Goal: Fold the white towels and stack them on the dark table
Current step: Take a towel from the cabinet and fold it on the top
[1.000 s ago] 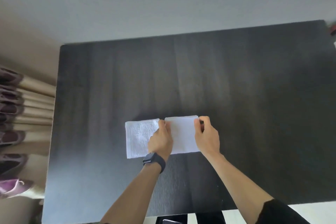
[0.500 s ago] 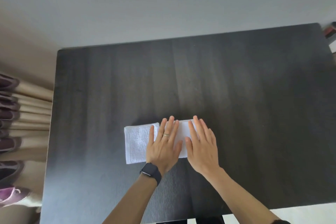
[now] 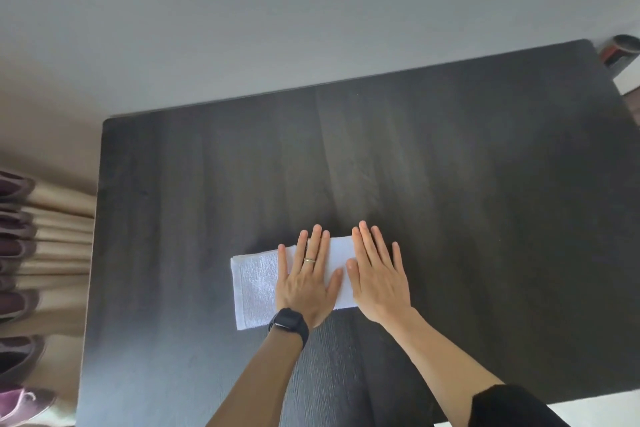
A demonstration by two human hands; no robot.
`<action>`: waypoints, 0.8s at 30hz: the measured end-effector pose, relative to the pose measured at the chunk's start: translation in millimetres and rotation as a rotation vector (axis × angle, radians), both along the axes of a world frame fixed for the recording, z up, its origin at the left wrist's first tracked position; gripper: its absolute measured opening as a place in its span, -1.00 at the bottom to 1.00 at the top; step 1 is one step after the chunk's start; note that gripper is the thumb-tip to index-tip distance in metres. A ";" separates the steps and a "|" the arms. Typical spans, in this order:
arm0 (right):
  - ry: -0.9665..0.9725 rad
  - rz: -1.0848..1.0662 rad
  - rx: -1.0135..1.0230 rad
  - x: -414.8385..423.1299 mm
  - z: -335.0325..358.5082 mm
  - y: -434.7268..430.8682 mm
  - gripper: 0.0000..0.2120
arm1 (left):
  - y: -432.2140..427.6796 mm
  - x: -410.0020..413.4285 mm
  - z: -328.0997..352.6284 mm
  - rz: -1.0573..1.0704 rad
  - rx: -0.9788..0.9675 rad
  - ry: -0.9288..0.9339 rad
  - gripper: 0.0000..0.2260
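Smoothing is the step in hand, by the look of it: both palms lie flat on a folded white towel (image 3: 254, 282) near the front middle of the dark surface (image 3: 485, 201). The left hand (image 3: 306, 282), with a ring on one finger and a black smartwatch (image 3: 288, 322) on the wrist, presses the towel's middle with fingers spread and gripping nothing. The right hand (image 3: 375, 277) lies just beside it, equally open and flat, covering the towel's right end, with its outer fingers reaching onto the bare wood.

Only this one towel shows; no stack and no other towels are in view, so I judge the task to be at an early stage or between pieces. The next move probably calls for lifting the palms, pinching one short end and bringing it across to halve the strip, or sliding the piece to a stacking spot.

Nothing on the surface blocks that. Beyond its left edge hang pleated curtains (image 3: 52, 236), and a purple shoe (image 3: 20, 404) sits on the floor below them. At the far right corner a dark, red-marked object (image 3: 620, 50) peeks in, too cropped to identify.
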State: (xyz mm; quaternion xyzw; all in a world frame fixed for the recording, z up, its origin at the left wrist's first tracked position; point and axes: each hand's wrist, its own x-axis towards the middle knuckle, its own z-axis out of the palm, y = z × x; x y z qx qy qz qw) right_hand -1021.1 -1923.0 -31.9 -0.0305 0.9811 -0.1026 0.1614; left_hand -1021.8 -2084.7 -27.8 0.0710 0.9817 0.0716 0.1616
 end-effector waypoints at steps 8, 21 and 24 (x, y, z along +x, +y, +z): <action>-0.145 0.006 -0.079 8.3 62.4 33.5 -0.42 | 16.6 -7.1 55.0 -0.024 -0.100 -0.102 -0.41; 0.222 -0.780 -0.098 207.3 303.6 294.1 -0.61 | 309.1 18.2 279.0 -0.839 0.162 0.040 -0.57; 0.382 -0.960 -0.014 304.4 341.0 347.5 -0.62 | 399.5 83.6 329.6 -1.042 0.273 0.120 -0.55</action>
